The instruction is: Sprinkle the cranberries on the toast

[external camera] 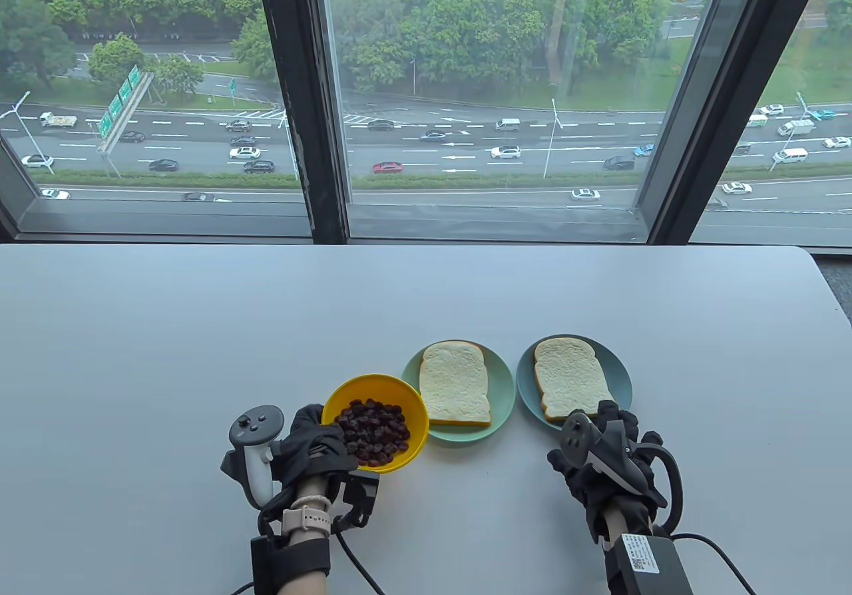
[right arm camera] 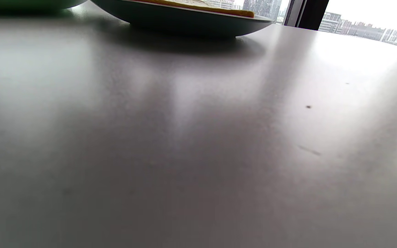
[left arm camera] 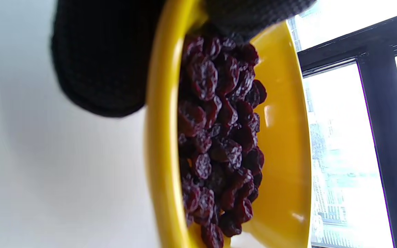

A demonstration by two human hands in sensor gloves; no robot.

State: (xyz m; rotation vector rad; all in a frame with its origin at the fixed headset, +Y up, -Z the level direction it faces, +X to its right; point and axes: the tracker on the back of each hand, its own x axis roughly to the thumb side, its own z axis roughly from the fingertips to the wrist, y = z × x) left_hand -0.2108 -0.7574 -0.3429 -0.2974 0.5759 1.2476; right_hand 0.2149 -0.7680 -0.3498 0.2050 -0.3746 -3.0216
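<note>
My left hand (external camera: 313, 445) grips a yellow bowl (external camera: 413, 415) of dark red dried cranberries (external camera: 373, 432) by its near-left rim and holds it tilted, just left of the toast plates. In the left wrist view the bowl (left arm camera: 284, 137) and cranberries (left arm camera: 219, 137) fill the frame, with gloved fingers (left arm camera: 102, 58) on the rim. Two slices of toast (external camera: 454, 382) (external camera: 571, 377) lie on two teal plates (external camera: 502, 395) (external camera: 619, 372). My right hand (external camera: 609, 452) rests by the near edge of the right plate, holding nothing; its fingers are not clearly shown.
The white table (external camera: 200, 329) stretches to a window at the back. The right wrist view shows bare tabletop (right arm camera: 198, 137) and the underside of the right plate (right arm camera: 184, 20). Cables (external camera: 719, 548) trail from both wrists at the front edge.
</note>
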